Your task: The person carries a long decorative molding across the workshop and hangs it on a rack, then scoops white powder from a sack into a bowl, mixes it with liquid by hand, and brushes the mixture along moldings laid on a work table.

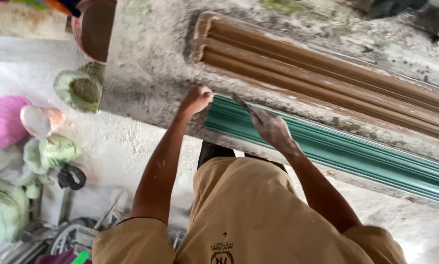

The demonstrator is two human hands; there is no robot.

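Observation:
A long green ribbed mould point(337, 151) lies along the near edge of a plaster-crusted workbench point(151, 73). Beside it, further back, lies a brown ribbed mould point(327, 73) of the same shape. My left hand point(196, 99) is closed into a fist and rests at the left end of the green mould. My right hand point(270, 128) grips a thin flat blade point(241, 103) whose tip points toward that same end. Both hands are dusted with white plaster.
A reddish bucket point(94, 29) stands at the bench's left corner. On the floor at left are a pink bag point(1, 120), several pale green sacks point(50, 151), a small container of grey powder point(82, 90) and black clutter point(71, 176).

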